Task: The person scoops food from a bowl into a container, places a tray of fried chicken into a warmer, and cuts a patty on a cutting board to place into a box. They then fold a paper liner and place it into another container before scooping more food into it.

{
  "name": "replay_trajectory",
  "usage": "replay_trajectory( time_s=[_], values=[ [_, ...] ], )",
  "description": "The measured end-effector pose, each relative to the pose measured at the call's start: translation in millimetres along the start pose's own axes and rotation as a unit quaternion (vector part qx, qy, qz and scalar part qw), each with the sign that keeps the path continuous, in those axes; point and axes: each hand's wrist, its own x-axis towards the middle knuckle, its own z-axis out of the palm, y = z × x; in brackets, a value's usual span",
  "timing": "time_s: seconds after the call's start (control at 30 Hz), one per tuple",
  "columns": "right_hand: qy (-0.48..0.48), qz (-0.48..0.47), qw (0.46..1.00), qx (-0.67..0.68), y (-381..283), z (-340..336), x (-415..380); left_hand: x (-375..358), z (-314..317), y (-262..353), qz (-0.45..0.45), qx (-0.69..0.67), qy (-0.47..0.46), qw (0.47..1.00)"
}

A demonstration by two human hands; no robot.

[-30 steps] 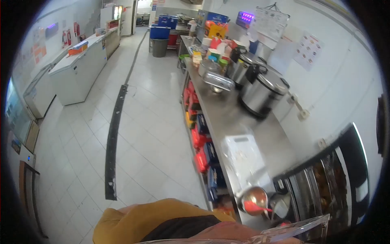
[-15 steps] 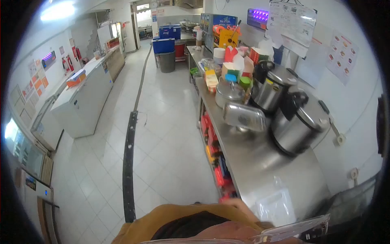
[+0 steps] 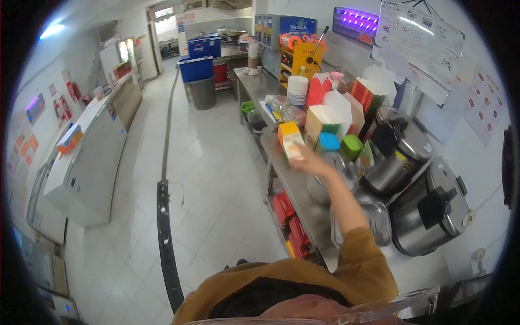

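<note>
My right hand [image 3: 309, 161], at the end of a stretched-out arm in a mustard sleeve, is on the lower end of a small yellow-and-white carton [image 3: 291, 138]. Its fingers look closed round the carton, partly covering it. The carton stands near the aisle-side edge of the steel table [image 3: 284, 172]. Beneath my forearm is a round metal pot [image 3: 320, 189], partly hidden. Right behind the hand are a blue-lidded container [image 3: 328, 142] and a green-lidded one [image 3: 352, 147]. My left hand is out of view.
Two large steel cookers [image 3: 433, 211] stand along the wall, with a clear-lidded metal tray [image 3: 372, 222] beside them. Stacked white cups [image 3: 298, 89] and paper boxes [image 3: 330, 116] crowd further back. A black floor strip [image 3: 165, 233] runs along the aisle; a white chest freezer [image 3: 92, 179] is left.
My right arm has stretched forward from beside my body, over the table, to the carton. The view has shifted closer to the cups, boxes and cookers.
</note>
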Motion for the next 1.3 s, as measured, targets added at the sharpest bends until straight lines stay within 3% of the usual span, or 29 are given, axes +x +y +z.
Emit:
replay_trajectory(
  time_s=[0.1,0.2,0.3,0.4,0.53,0.63,0.7,0.73,0.8,0.83,0.87,0.93,0.97,1.03,1.1,1.13,1.3],
  values=[
    [0.087,0.099,0.982,-0.139,65,-75,79,38,-12,119,-0.054,0.007,-0.139,0.989],
    [0.144,0.230,0.941,-0.201,114,-130,106,95,6,248,-0.042,0.038,-0.224,0.973],
    [0.151,0.276,0.907,-0.281,173,-166,131,158,56,369,0.147,0.116,-0.212,0.959],
    [0.181,0.272,0.880,-0.346,220,-194,169,178,136,462,0.322,0.097,-0.180,0.924],
    [0.171,0.363,0.782,-0.478,250,-181,229,203,202,544,0.309,0.129,-0.231,0.914],
    [0.208,0.274,0.662,-0.666,265,-140,246,208,237,599,0.285,0.192,-0.289,0.894],
    [0.179,0.209,0.697,-0.662,267,-117,243,233,265,634,0.288,0.214,-0.341,0.869],
    [0.175,0.236,0.718,-0.631,263,-117,248,244,281,649,0.287,0.224,-0.367,0.856],
    [0.171,0.294,0.754,-0.562,239,-124,251,256,335,691,0.415,0.384,-0.341,0.751],
    [0.130,0.357,0.743,-0.551,235,-137,254,269,363,711,0.499,0.404,-0.323,0.695],
    [0.156,0.352,0.758,-0.527,230,-147,254,286,392,731,0.580,0.420,-0.305,0.628],
    [0.225,0.340,0.774,-0.484,220,-168,253,313,449,768,0.661,0.450,-0.249,0.547],
    [0.267,0.307,0.781,-0.474,218,-173,252,325,469,785,0.667,0.449,-0.268,0.531],
    [0.224,0.342,0.824,-0.392,228,-174,246,342,500,804,0.678,0.433,-0.306,0.509],
    [0.206,0.386,0.858,-0.268,231,-179,246,352,514,811,0.609,0.429,-0.413,0.524],
    [0.209,0.367,0.866,-0.270,228,-183,247,356,518,815,0.570,0.429,-0.463,0.527],
    [0.242,0.293,0.891,-0.250,223,-199,246,355,512,815,0.557,0.438,-0.447,0.547]
  ],
)
